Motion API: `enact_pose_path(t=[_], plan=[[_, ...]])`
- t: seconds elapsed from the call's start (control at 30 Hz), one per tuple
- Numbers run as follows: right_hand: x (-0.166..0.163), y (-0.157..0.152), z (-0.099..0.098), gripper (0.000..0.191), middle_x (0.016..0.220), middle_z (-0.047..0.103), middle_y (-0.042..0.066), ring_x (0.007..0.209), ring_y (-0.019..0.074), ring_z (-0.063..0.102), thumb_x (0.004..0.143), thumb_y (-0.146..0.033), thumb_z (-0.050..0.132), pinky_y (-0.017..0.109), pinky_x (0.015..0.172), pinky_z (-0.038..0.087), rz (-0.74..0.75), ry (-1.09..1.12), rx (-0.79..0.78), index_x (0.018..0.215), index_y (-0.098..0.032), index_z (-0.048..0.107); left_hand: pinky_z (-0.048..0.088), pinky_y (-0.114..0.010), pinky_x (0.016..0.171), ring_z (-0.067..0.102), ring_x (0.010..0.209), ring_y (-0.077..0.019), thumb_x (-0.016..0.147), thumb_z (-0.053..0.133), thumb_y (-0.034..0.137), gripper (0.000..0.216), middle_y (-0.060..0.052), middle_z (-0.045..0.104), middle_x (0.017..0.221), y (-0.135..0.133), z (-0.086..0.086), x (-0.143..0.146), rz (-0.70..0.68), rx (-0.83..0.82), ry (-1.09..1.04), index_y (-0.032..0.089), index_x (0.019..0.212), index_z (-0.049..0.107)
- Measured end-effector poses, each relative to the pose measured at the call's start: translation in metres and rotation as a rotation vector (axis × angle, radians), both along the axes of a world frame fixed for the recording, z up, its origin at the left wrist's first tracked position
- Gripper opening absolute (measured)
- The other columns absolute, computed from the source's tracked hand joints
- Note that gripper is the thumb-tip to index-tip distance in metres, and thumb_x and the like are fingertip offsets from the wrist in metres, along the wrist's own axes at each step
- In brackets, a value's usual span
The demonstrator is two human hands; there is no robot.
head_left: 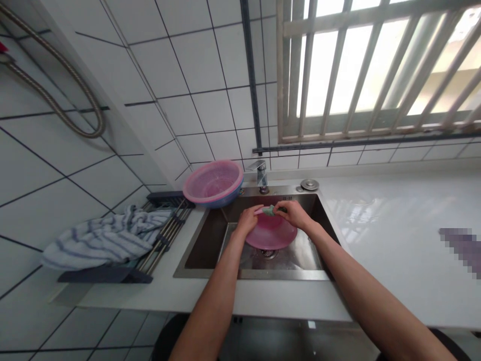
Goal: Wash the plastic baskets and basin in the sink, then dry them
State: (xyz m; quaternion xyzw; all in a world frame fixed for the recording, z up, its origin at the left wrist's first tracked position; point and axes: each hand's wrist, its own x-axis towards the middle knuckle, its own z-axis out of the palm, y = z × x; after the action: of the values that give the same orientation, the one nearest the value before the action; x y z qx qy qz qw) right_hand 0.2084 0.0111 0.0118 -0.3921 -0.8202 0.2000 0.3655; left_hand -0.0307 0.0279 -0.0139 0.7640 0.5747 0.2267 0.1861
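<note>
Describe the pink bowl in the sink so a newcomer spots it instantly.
Start at the steel sink in the white counter. Inside it, the pink bowl shows between and slightly below the left hand and right hand. Unlike the pink basin at the back left corner, it shows no blue beneath.

Kitchen, or a kitchen-like wash area; we can't tell if it's a home. We see a steel sink (pixel 285 275) set into a white countertop (pixel 376 240), chrome faucet (pixel 262 175) behind. White tiled walls (pixel 203 65), barred window (pixel 334 70) above the counter. Left side, we get a rack (pixel 108 276) with a striped cloth (pixel 112 238) on it, stacked plastic basins (pixel 214 184), flexible metal hose (pixel 90 134) by the wall.
</note>
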Motion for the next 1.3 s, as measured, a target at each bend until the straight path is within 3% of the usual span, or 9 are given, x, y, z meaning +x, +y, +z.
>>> enact_pose_path(t=[0.2, 0.43, 0.6, 0.7, 0.93, 1.13, 1.3], plan=[[-0.02, -0.012, 0.007, 0.011, 0.093, 0.076, 0.005, 0.091, 0.0207, 0.07, 0.093, -0.017, 0.07, 0.029, 0.086, 0.048, 0.028, -0.075, 0.13, 0.098, -0.022, 0.077, 0.045, -0.031, 0.113, 0.064, 0.131, -0.0221, 0.086, 0.051, 0.003, 0.058, -0.001, 0.07, 0.138, -0.004, 0.008, 0.012, -0.177, 0.026, -0.013, 0.03, 0.134, 0.072], [-0.003, -0.005, 0.008, 0.011, 0.095, 0.078, 0.002, 0.085, 0.0189, 0.071, 0.092, -0.015, 0.07, 0.027, 0.081, 0.048, -0.069, 0.025, 0.028, 0.095, -0.023, 0.077, 0.04, -0.031, 0.119, 0.057, 0.138, -0.0187, 0.083, 0.046, -0.001, 0.069, 0.001, 0.063, 0.148, -0.005, 0.014, 0.0, -0.033, 0.105, -0.031, 0.028, 0.143, 0.065], [-0.014, -0.006, 0.002, 0.009, 0.095, 0.077, 0.003, 0.091, 0.0203, 0.07, 0.092, -0.017, 0.072, 0.028, 0.084, 0.047, -0.008, -0.028, 0.097, 0.097, -0.023, 0.077, 0.043, -0.031, 0.117, 0.062, 0.133, -0.0194, 0.084, 0.046, 0.001, 0.064, 0.0, 0.069, 0.14, -0.006, 0.008, 0.006, -0.137, 0.017, -0.035, 0.029, 0.136, 0.07], [-0.017, -0.005, 0.0, 0.01, 0.095, 0.075, 0.004, 0.092, 0.0203, 0.068, 0.093, -0.017, 0.07, 0.029, 0.085, 0.047, 0.019, -0.029, 0.124, 0.098, -0.023, 0.076, 0.042, -0.032, 0.118, 0.061, 0.134, -0.0199, 0.081, 0.046, -0.001, 0.065, -0.001, 0.069, 0.14, -0.004, 0.006, 0.008, -0.11, 0.032, -0.061, 0.026, 0.135, 0.071], [0.01, 0.01, -0.006, 0.017, 0.096, 0.076, 0.003, 0.087, 0.0196, 0.069, 0.09, -0.009, 0.067, 0.027, 0.08, 0.045, -0.195, 0.055, 0.1, 0.095, -0.023, 0.075, 0.04, -0.031, 0.12, 0.059, 0.137, -0.0192, 0.087, 0.046, 0.002, 0.062, -0.005, 0.064, 0.146, 0.003, 0.008, -0.005, 0.086, 0.103, -0.22, 0.02, 0.143, 0.063], [0.007, 0.009, -0.013, 0.023, 0.09, 0.078, 0.002, 0.081, 0.0201, 0.07, 0.083, -0.003, 0.066, 0.025, 0.075, 0.044, -0.15, -0.118, -0.012, 0.088, -0.023, 0.076, 0.037, -0.038, 0.123, 0.051, 0.145, -0.0253, 0.081, 0.064, 0.004, 0.077, -0.009, 0.052, 0.158, 0.003, -0.003, -0.003, 0.109, -0.04, -0.034, 0.022, 0.155, 0.049], [-0.004, 0.004, -0.008, 0.027, 0.094, 0.077, 0.002, 0.089, 0.02, 0.07, 0.084, -0.001, 0.063, 0.025, 0.081, 0.045, -0.014, -0.099, 0.032, 0.091, -0.023, 0.075, 0.038, -0.034, 0.122, 0.053, 0.143, -0.0221, 0.081, 0.062, 0.002, 0.074, -0.004, 0.057, 0.154, -0.003, 0.006, -0.001, 0.033, 0.065, -0.019, 0.026, 0.151, 0.056]])
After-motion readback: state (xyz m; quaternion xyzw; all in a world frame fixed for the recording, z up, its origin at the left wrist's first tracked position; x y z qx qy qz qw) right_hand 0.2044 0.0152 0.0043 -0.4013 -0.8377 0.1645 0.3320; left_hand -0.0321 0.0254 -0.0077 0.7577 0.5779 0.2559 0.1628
